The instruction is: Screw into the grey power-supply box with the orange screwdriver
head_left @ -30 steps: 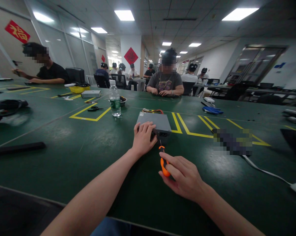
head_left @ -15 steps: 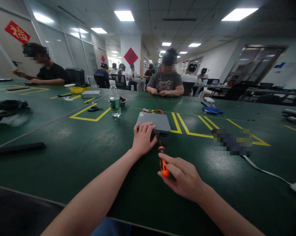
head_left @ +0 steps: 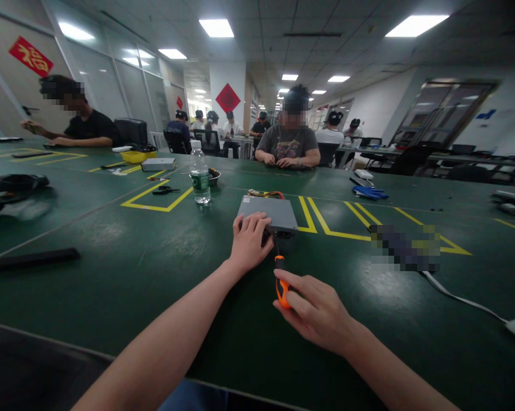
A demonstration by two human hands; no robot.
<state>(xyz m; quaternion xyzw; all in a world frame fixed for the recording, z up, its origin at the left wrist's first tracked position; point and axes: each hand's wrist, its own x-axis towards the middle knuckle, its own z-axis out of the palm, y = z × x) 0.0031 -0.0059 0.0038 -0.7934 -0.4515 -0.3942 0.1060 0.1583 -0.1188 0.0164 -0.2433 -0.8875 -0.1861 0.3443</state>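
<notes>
A flat grey metal box [head_left: 278, 214] with coloured wires at its far end lies on the green table [head_left: 124, 274] in front of me. My left hand [head_left: 248, 242] rests on its near left corner, fingers curled over the edge, gripping it. My right hand [head_left: 317, 311] is closed round an orange-handled screwdriver [head_left: 281, 285]. The screwdriver's thin shaft points away from me and its tip meets the box's near face.
A water bottle [head_left: 200, 174] stands left of the box beside a small bowl. Yellow tape lines mark the table. A white cable [head_left: 458, 297] runs at the right. A dark bar [head_left: 30, 258] lies at the left. Several people sit at tables beyond.
My right hand has shifted slightly left and forward along the screwdriver handle, covering more of it. The left hand and the box have stayed put.
</notes>
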